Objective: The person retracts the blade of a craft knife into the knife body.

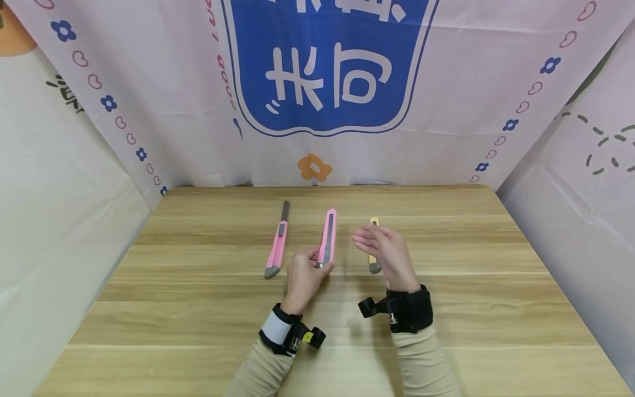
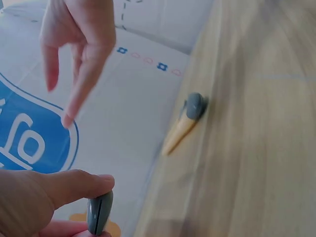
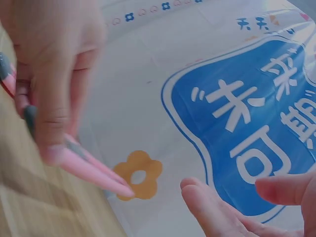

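My left hand grips a pink utility knife by its grey end, thumb on one side, with no blade sticking out of the far tip. To its left, another pink utility knife lies on the table with a dark blade section extended. My right hand hovers over a yellow utility knife, partly hiding it in the head view. Its fingers are fairly straight with nothing between them. In the left wrist view the yellow knife rests on the table, apart from both hands.
The wooden table runs back to a printed white cloth with a blue sign. More pale cloth hangs at the sides. Each wrist wears a black strap with a small camera.
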A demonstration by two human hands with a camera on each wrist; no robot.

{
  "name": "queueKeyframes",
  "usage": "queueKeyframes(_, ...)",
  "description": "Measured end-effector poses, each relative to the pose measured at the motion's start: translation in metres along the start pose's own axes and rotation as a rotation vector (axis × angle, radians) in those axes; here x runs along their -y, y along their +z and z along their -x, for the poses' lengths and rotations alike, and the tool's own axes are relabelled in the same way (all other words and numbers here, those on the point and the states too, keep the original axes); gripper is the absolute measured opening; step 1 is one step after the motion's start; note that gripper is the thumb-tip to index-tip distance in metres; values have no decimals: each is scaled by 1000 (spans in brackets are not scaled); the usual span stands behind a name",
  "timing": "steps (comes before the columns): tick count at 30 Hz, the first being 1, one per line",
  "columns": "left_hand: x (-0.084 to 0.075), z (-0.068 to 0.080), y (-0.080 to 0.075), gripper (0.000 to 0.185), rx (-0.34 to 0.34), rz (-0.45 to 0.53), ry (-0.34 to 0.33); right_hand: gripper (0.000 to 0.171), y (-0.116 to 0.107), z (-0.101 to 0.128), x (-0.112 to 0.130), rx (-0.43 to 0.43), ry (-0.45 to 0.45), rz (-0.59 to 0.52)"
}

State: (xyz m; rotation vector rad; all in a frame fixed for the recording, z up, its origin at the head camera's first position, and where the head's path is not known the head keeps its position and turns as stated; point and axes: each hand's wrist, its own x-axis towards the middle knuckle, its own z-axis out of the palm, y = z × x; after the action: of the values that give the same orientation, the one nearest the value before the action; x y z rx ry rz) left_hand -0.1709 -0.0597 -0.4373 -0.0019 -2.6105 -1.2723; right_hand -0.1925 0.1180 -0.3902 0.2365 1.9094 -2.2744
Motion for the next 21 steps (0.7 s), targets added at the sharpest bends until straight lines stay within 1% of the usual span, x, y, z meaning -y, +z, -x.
queueKeyframes(3,8,-2,3,41,3,-26,-31,39,-5,1,3,-16,-19,-38)
queueKeyframes(6,15,-5,6,40,-8,-42,-56,36,-8,1,6,-30,-37,-86)
queueKeyframes(9,20,-8,9,38,-17,-56,-66,34,-10,1,7,-35,-49,-129)
queueKeyframes(13,23,-7,13,41,-12,-80,-91,37,-14,2,9,-32,-56,-146)
queueKeyframes(18,27,-7,18,44,-14,-91,-116,42,-23,2,11,-50,-71,-146)
queueKeyframes(21,30,-7,20,45,-14,-87,-127,40,-27,3,13,-64,-79,-159)
